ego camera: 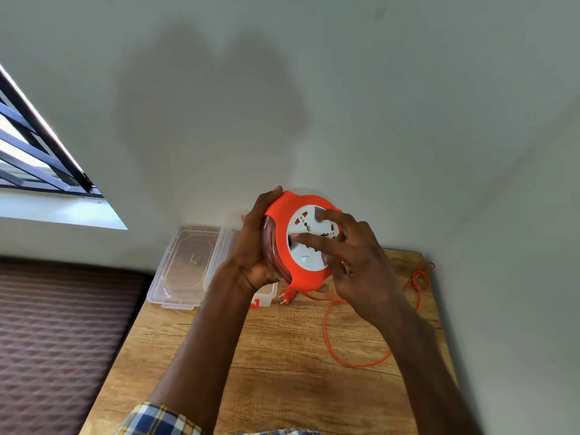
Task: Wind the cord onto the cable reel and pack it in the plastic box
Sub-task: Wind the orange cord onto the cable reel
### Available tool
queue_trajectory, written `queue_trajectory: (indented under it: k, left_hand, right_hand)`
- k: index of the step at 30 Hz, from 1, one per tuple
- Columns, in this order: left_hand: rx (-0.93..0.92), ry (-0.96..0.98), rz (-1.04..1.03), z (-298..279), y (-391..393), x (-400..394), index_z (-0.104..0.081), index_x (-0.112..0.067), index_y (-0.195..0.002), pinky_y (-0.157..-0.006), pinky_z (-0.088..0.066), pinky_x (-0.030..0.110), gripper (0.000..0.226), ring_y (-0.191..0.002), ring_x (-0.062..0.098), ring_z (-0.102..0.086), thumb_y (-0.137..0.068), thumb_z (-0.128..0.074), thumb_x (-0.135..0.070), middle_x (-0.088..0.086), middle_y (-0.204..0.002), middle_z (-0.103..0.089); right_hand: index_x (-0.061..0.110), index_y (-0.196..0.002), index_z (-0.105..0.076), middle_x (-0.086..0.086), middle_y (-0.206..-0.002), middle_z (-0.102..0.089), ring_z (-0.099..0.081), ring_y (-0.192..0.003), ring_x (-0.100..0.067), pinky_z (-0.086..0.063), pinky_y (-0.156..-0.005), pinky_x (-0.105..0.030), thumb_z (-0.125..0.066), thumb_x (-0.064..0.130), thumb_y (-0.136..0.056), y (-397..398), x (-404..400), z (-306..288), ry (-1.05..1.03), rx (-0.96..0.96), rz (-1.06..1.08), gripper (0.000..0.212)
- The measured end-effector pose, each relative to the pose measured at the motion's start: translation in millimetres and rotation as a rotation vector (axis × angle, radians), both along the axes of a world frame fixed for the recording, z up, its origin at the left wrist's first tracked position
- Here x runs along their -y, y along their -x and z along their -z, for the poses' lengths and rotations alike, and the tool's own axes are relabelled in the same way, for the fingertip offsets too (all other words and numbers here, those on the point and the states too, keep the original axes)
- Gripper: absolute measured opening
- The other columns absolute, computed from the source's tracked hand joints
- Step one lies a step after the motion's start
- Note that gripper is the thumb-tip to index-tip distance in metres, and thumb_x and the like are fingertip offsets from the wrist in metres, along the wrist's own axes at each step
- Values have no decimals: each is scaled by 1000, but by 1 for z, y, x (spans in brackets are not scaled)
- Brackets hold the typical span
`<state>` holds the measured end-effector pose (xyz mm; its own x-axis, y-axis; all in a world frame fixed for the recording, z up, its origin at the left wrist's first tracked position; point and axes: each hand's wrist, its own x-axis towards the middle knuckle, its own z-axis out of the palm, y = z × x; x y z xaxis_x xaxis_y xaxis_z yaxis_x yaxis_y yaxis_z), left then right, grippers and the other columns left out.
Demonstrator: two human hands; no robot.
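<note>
Reel: round orange plastic cable reel w/ white socket face (303, 243), held in the air at frame centre, above the far end of the wooden table (282, 356).
L hand: left hand (255, 246) wrapped around reel's left rim, gripping it.
R hand: right hand (351, 262) spread over the socket face, fingertips on the white disc.
Cord: thin orange cord (345, 356) loose on table, lower right of reel; plug (287, 296) just under reel.
Box: clear plastic box (266, 296) behind L wrist, mostly hidden; clear lid (188, 265) lies left of centre.
</note>
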<state>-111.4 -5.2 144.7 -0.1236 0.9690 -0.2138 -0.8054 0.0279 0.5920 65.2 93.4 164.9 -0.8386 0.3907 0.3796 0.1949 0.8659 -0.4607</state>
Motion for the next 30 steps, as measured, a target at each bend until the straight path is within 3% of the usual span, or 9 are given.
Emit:
queue_trajectory:
  k: [3,9,14,18,20,22,25,28,30]
  left_hand:
    - [9,-3,-3,1,1,-1,-67,-12,-138,-107,-47,56,71,-117,38,-67,-94,-63,-67,18,-130,-71]
    - [5,14,6,3,0,-3,-74,-14,-132,-100,-56,53,67,-112,35,-72,-96,-58,-68,17,-127,-74]
    - [-24,13,15,-1,0,-9,-74,-15,-131,-105,-51,54,67,-115,35,-69,-92,-61,-67,16,-129,-72]
    - [-14,-5,1,-7,-3,-11,-79,-14,-122,-89,-62,46,59,-107,32,-76,-100,-54,-62,15,-120,-78]
    - [1,-33,25,-9,-4,-12,-77,-11,-124,-91,-61,46,59,-109,33,-75,-101,-54,-60,16,-121,-77]
    - [8,-49,54,-10,-7,-15,-77,-10,-125,-92,-60,46,60,-109,34,-74,-98,-59,-60,17,-121,-77]
    - [5,-34,46,-5,-10,-16,-76,-12,-126,-92,-60,48,62,-109,34,-74,-92,-66,-62,17,-123,-76]
    - [14,-35,43,-4,-9,-16,-76,-13,-128,-94,-59,48,62,-112,34,-73,-94,-62,-64,16,-125,-75]
    - [1,-45,51,-4,-7,-16,-77,-13,-127,-95,-59,48,62,-112,32,-73,-95,-60,-64,15,-125,-76]
  right_hand:
    - [50,-129,-65,11,-155,-41,-45,-118,-13,-59,-78,-43,-72,-3,-85,2,-1,3,37,6,-14,69]
    - [55,-129,-62,15,-150,-48,-46,-121,-16,-58,-80,-44,-68,2,-87,6,-5,6,-1,36,26,68]
    - [56,-131,-59,13,-143,-54,-48,-122,-14,-60,-79,-42,-72,4,-85,9,-3,12,30,-5,132,70]
    - [59,-136,-49,21,-117,-61,-58,-109,-5,-61,-79,-33,-78,41,-79,10,2,11,150,-42,235,66]
    - [54,-138,-50,25,-96,-66,-64,-87,2,-58,-67,-23,-67,70,-75,13,8,9,179,-94,332,67]
    - [46,-133,-53,21,-75,-68,-66,-71,0,-57,-60,-27,-56,84,-75,19,13,8,221,-119,452,69]
    - [43,-128,-53,13,-77,-72,-70,-72,-7,-57,-62,-29,-53,86,-76,24,14,9,242,-90,525,67]
    - [39,-133,-56,14,-71,-70,-68,-68,-5,-55,-60,-27,-50,83,-83,20,12,7,208,-98,475,67]
    - [37,-137,-57,13,-79,-74,-70,-72,-5,-58,-62,-27,-49,78,-89,17,12,8,173,-103,440,63]
